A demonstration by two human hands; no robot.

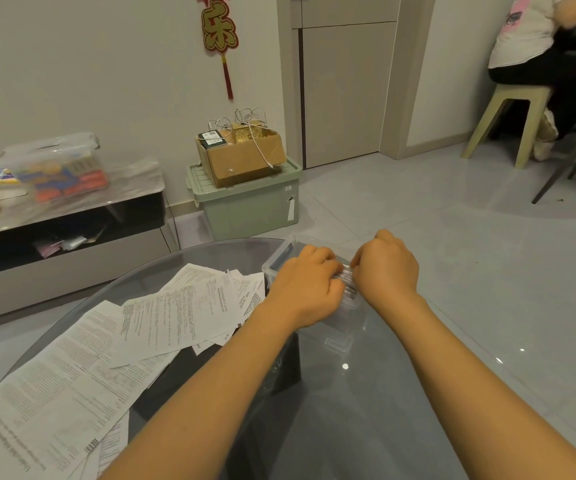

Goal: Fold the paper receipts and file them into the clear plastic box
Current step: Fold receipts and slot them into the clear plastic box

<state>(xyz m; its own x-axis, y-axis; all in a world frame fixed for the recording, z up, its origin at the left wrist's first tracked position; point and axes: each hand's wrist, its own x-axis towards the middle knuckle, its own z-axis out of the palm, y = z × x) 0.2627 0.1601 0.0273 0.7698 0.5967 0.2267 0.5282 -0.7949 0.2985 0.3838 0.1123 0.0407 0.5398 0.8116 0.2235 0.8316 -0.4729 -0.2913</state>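
We're at the filing step, not the folding one. Both hands sit over the clear plastic box (281, 259), which stands on the glass table (400, 393) just right of the loose paper pile. Our left hand (305, 284) has its fingers curled down over a small folded receipt (348, 276), and our right hand (385, 268) pinches the same slip from the other side, knuckles up. So both grips are closed on that paper; only a narrow printed strip shows btwn the two hands, w/ the rest hidden under fingers. Whether it's already seated inside the box or held just at the rim, we can't tell.

The unfolded receipts (162, 317) lie fanned across the table's left half, overlapping each other, near the box's left wall. Plenty are left, so by our read the task is early to mid-way.

Next move, as we judge it: push the slip down into the box so it stands among what's filed, then let go w/ both hands w/o dragging it back out. After that, the left hand is closest to the pile for the next sheet. Thin paper will likely buckle if pressed from one end only, so even pressure from both sides looks wise.
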